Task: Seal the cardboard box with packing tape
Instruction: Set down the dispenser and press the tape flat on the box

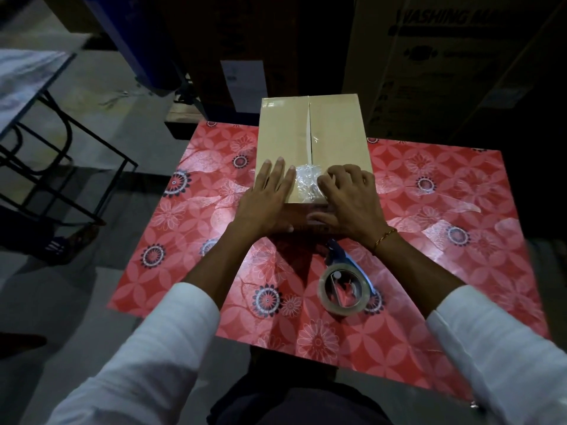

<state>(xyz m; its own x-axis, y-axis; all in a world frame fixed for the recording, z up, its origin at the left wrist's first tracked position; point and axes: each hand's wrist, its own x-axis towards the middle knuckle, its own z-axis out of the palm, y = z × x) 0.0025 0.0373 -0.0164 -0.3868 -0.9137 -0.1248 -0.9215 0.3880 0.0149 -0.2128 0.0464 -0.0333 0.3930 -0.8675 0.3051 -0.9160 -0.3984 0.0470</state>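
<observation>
A cardboard box (313, 142) of plain brown paperboard, matt and smooth, with a crinkled patch of clear glossy tape (306, 182) catching light at its near edge. The worktop (429, 210) is covered in a shiny red sheet, plastic-looking, printed with pale flowers and dark rosettes; it reflects light in soft white patches. On it lies a tape dispenser (345, 283) of blue plastic, carrying a roll of transparent, glossy packing tape with a brownish tint. Both sleeves (147, 348) are white woven cloth, matt and softly creased. A thin bracelet (383, 237) of gold-coloured metal gleams on the right wrist. To the left, a black metal frame (61, 167), dull-finished.
</observation>
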